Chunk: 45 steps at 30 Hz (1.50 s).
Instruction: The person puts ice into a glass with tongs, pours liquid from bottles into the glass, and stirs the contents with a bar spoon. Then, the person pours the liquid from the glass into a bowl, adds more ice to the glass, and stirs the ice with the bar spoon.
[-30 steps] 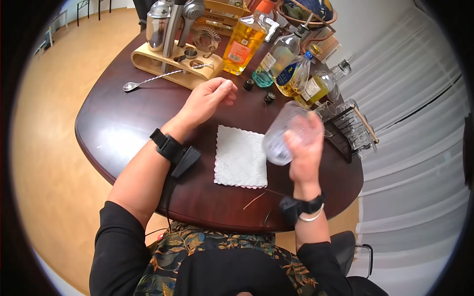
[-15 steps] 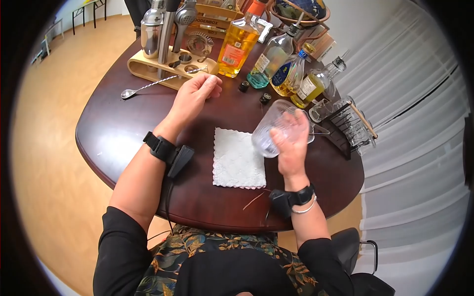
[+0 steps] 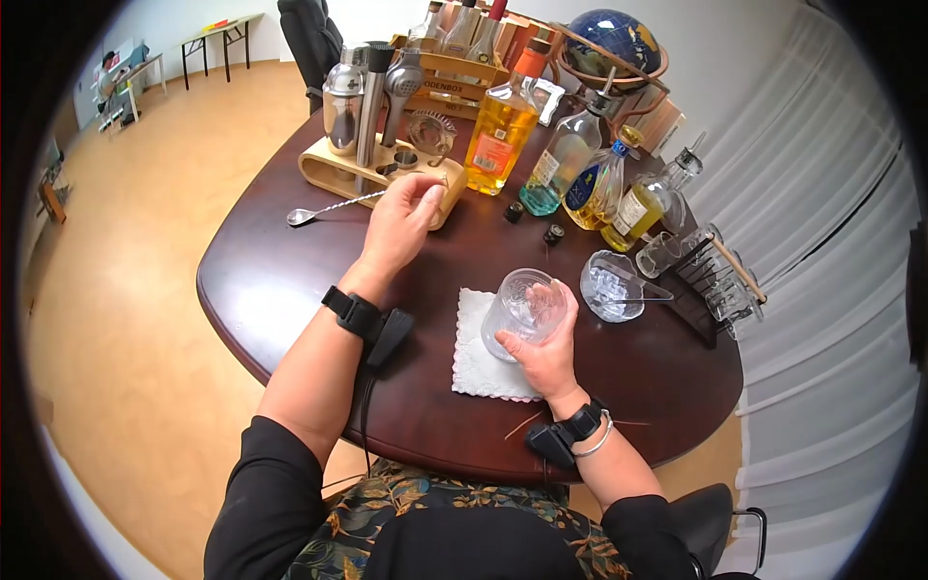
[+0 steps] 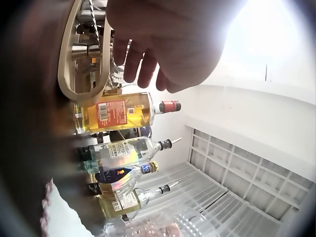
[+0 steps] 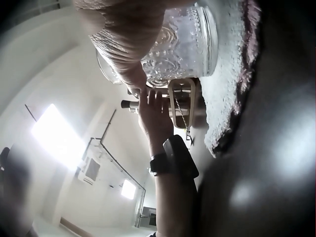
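My right hand (image 3: 546,360) grips a clear embossed drinking glass (image 3: 522,302) round its side, thumb on the near side. The glass stands tilted slightly over a white cloth (image 3: 474,367) with a scalloped edge; in the right wrist view its base is right at the cloth. My left hand (image 3: 398,217) hovers by the front of a wooden bar-tool stand (image 3: 324,174), fingers loosely bent and holding nothing. A twisted bar spoon (image 3: 302,217) leans on that stand, its upper part hidden behind the left hand. In the left wrist view, the fingers (image 4: 133,66) hang before the stand.
A glass bowl of ice (image 3: 611,290) sits right of the cloth. Behind stand an orange-labelled bottle (image 3: 495,150) and several others with pourers, with two black caps (image 3: 553,234) before them. A rack of small glasses (image 3: 715,280) is at the right edge.
My right hand has brought the glass from the right, beside the cloth, to over the cloth. The ice bowl has come into full view. My left hand stays near the stand; the head view has shifted.
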{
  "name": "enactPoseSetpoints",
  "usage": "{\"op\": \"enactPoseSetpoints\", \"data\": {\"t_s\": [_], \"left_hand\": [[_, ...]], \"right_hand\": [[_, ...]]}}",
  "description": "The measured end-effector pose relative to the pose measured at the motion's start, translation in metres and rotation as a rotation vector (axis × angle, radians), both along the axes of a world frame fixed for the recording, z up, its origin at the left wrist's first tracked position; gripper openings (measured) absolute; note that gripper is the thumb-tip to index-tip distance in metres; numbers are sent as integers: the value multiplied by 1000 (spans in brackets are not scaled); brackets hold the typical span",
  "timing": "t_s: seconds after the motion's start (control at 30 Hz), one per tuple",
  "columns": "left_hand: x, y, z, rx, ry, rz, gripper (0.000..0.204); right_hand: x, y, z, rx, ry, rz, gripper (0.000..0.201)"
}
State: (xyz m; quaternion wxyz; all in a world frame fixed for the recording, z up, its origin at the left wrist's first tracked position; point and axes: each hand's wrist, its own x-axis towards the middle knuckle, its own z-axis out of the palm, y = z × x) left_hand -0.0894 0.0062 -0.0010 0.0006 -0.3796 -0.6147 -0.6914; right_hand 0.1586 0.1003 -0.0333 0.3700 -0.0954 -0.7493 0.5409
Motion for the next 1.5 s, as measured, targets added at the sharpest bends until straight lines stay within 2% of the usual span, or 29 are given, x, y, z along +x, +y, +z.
{"op": "enactPoseSetpoints", "data": {"t_s": [0.03,0.13,0.17,0.27,0.4,0.53,0.67,0.87,0.9,1.03,1.07,1.13,1.23,1.37,1.47,1.5], "left_hand": [[-9,0,-3,-14,151,117,21],[-18,-12,2,-65,253,334,23],[-20,-13,1,-15,232,378,21],[-31,-22,-2,-147,330,545,24],[-39,-30,-17,-493,516,804,38],[-39,-41,-18,-817,508,906,37],[-58,-54,-25,-1079,420,842,22],[-56,-59,-16,-988,321,667,15],[-57,-57,-19,-951,323,625,15],[-58,-39,-32,-742,484,531,14],[-54,-34,-31,-731,498,529,13],[-48,-29,-26,-711,522,531,13],[-50,-29,-27,-666,546,539,12],[-46,-27,-25,-553,556,479,11],[-46,-22,-24,-542,551,457,12],[-46,-22,-25,-537,553,461,12]], "right_hand": [[1,1,1,28,-13,-9,100],[6,2,5,1,-56,2,101],[8,4,7,-25,-47,21,99],[13,9,13,-69,-25,60,94],[14,13,20,-17,34,26,95],[17,20,22,-37,63,23,94],[19,23,23,-50,108,17,86],[16,36,49,-154,222,84,69],[12,43,53,-158,264,86,48],[-16,75,92,-96,-102,106,29],[-29,88,95,-113,-180,152,30],[-62,115,94,57,-293,206,39],[-109,134,97,270,-433,105,49],[-166,134,99,430,-398,52,58],[-190,131,97,209,-430,228,57],[-197,130,96,57,-512,262,44]]}}
